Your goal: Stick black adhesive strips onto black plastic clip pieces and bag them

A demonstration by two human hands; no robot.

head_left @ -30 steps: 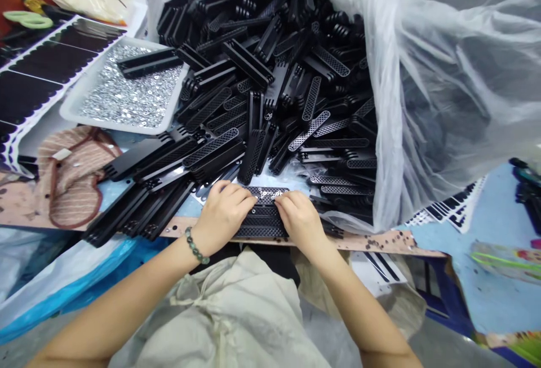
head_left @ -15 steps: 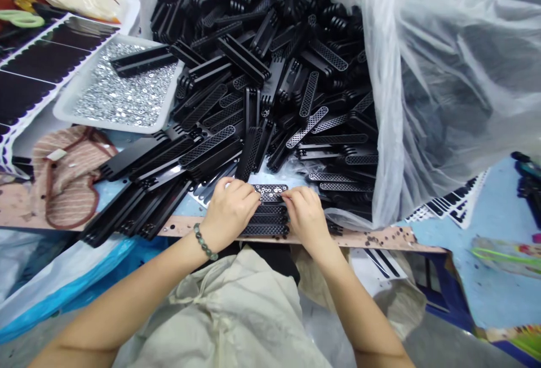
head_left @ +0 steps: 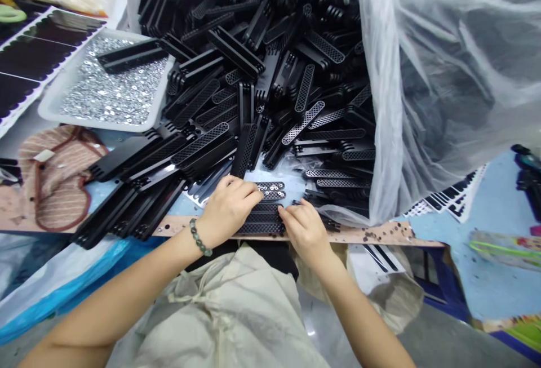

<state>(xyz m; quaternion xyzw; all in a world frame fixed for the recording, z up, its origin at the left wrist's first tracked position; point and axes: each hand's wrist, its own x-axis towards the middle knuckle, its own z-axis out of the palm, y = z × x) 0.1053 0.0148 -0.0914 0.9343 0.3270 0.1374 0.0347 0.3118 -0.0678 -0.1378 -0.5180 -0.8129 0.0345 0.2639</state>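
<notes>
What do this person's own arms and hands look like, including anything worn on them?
The left hand and right hand are both ungloved, and no sleeves show on either forearm. A bracelet of round, dark green beads circles the left wrist; the right wrist has nothing on it. No markings can be made out.

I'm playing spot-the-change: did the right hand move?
Yes. The right hand has moved a little closer to the table edge.
</notes>
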